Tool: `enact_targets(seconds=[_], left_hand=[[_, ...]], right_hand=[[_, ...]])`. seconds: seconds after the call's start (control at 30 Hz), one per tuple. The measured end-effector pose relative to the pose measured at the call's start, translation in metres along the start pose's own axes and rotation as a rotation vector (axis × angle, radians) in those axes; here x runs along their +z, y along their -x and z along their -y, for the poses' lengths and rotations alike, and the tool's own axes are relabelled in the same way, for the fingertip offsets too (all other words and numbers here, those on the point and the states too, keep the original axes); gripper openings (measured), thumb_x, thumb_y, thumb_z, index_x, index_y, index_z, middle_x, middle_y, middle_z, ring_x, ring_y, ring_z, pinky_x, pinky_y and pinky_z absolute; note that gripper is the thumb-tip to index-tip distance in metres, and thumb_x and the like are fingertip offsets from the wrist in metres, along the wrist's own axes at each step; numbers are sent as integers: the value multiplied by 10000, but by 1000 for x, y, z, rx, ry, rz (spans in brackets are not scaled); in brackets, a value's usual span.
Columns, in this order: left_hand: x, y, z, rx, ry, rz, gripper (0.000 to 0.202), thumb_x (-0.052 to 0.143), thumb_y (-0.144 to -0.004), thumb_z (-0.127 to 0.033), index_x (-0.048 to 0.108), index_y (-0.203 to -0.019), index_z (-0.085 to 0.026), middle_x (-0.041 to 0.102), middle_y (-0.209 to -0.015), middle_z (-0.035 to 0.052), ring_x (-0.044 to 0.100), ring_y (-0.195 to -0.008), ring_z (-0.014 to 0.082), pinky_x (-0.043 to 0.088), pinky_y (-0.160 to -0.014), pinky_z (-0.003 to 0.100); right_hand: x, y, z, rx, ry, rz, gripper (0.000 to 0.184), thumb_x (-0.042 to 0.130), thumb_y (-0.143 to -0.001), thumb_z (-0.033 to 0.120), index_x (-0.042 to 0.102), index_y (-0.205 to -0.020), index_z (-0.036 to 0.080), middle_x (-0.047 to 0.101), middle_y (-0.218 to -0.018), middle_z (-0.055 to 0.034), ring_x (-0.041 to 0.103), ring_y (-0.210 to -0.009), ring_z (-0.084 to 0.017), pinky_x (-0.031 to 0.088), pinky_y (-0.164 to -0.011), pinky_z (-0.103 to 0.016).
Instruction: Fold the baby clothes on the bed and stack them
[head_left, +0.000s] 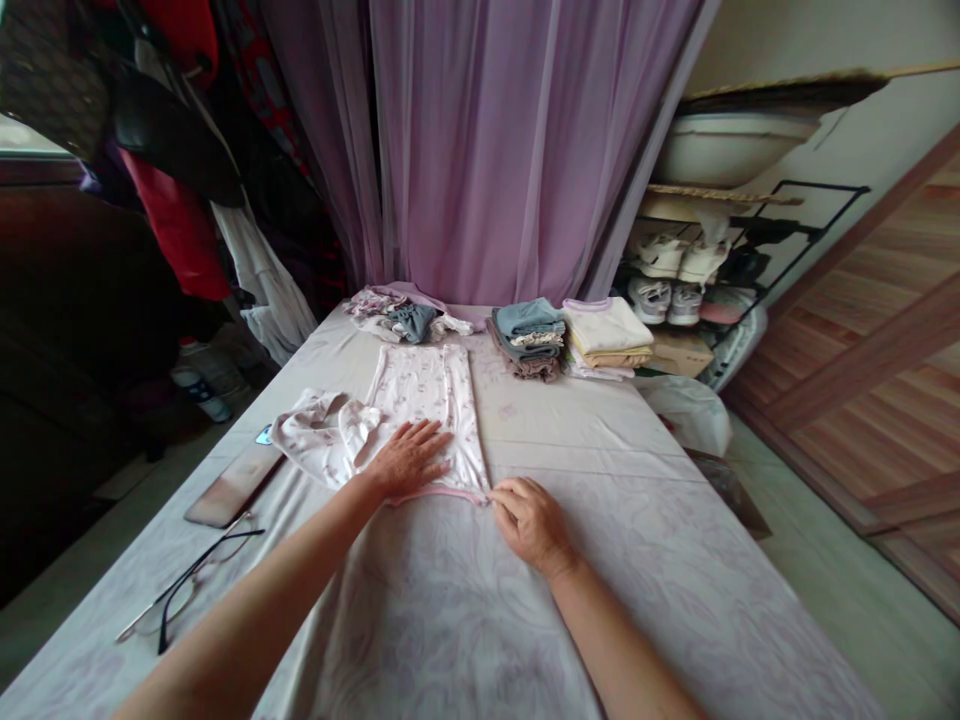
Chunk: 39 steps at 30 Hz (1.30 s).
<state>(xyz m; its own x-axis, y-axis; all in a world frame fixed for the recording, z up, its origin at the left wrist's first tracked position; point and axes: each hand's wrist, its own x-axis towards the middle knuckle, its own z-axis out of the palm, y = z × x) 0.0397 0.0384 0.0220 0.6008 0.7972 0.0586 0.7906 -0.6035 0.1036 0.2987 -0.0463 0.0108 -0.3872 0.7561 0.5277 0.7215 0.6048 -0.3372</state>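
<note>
A white garment (431, 385) with a small print and pink edging lies spread on the cloth-covered table (600, 520). Its left part is bunched up. My left hand (409, 458) rests flat on the near part of the garment, fingers stretched out. At the garment's near right corner, my right hand (531, 515) pinches the pink-edged hem between thumb and fingers. Exactly which kind of garment it is does not show.
Behind lie a loose heap of clothes (409, 318), a folded dark stack (529, 340) and a folded pale stack (606, 335). A phone (232, 488) and glasses (187, 585) lie at left. A purple curtain (480, 150) hangs behind; a shoe rack (795, 240) stands right.
</note>
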Motion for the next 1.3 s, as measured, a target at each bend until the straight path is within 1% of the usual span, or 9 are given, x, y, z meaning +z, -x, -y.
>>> enact_targets(seconds=[0.17, 0.3, 0.43, 0.53, 0.7, 0.83, 0.93, 1.13, 1.3], left_hand=[[-1, 11, 3, -43, 53, -73, 515, 380, -970, -481, 480, -1407, -227, 472, -1471, 105, 391, -1382, 253, 303, -1135, 453], [-3, 31, 14, -59, 69, -130, 433, 438, -948, -393, 569, -1319, -212, 552, -1395, 111, 471, -1319, 259, 361, -1102, 449], [-10, 53, 30, -94, 128, -181, 355, 407, -952, -321, 660, -1174, -211, 664, -1241, 100, 582, -1192, 243, 417, -1056, 415], [-19, 64, 41, -270, 111, -230, 329, 393, -932, -256, 685, -1074, -205, 708, -1112, 97, 651, -1039, 232, 488, -947, 371], [-33, 66, 49, -641, -50, -349, 395, 563, -834, -331, 579, -1192, -163, 629, -1212, 163, 602, -1113, 297, 476, -937, 411], [-44, 63, 53, -830, 4, -197, 261, 553, -829, -377, 617, -1010, -201, 703, -1014, 125, 663, -956, 301, 501, -797, 393], [-56, 62, 62, -904, 180, -198, 208, 508, -824, -372, 615, -772, -202, 711, -792, 86, 680, -782, 268, 487, -680, 337], [-87, 52, 75, -1036, 1061, -646, 234, 526, -728, -412, 570, -766, -185, 662, -692, 17, 578, -498, 123, 427, -485, 213], [-104, 24, 62, -984, 1208, -661, 235, 569, -706, -410, 549, -757, -181, 636, -644, -5, 575, -480, 103, 356, -433, 172]], right_hand=[[2, 8, -8, 118, 33, -67, 244, 477, -889, 167, 707, -958, 211, 696, -875, -54, 637, -834, -172, 506, -778, -277], [3, 5, 0, 36, 76, -22, 313, 494, -887, 188, 674, -1141, 219, 682, -1050, -81, 617, -957, -199, 500, -873, -325], [4, 1, 10, -52, 77, 52, 270, 525, -874, 183, 710, -1062, 241, 666, -1099, -80, 595, -996, -216, 492, -883, -352], [6, 0, 11, -32, 64, 74, 255, 519, -880, 172, 717, -1026, 243, 675, -1062, -71, 596, -976, -201, 488, -878, -341], [8, 2, 8, -36, 75, 83, 260, 522, -875, 159, 706, -1041, 238, 683, -1043, -65, 608, -962, -193, 483, -875, -332], [9, 4, 8, -39, 98, 82, 313, 497, -889, 179, 660, -1153, 222, 671, -1135, -83, 593, -1049, -211, 472, -925, -360], [10, 3, 8, -57, 130, 92, 410, 498, -900, 235, 569, -1302, 190, 612, -1293, -105, 515, -1212, -240, 424, -1010, -404], [10, -6, 13, -64, 78, 212, 343, 522, -913, 297, 625, -1224, 195, 614, -1299, -96, 473, -1262, -249, 371, -1053, -434], [11, -15, 17, -14, 11, 228, 247, 529, -923, 305, 668, -1109, 223, 658, -1131, -75, 557, -1057, -217, 423, -937, -378]])
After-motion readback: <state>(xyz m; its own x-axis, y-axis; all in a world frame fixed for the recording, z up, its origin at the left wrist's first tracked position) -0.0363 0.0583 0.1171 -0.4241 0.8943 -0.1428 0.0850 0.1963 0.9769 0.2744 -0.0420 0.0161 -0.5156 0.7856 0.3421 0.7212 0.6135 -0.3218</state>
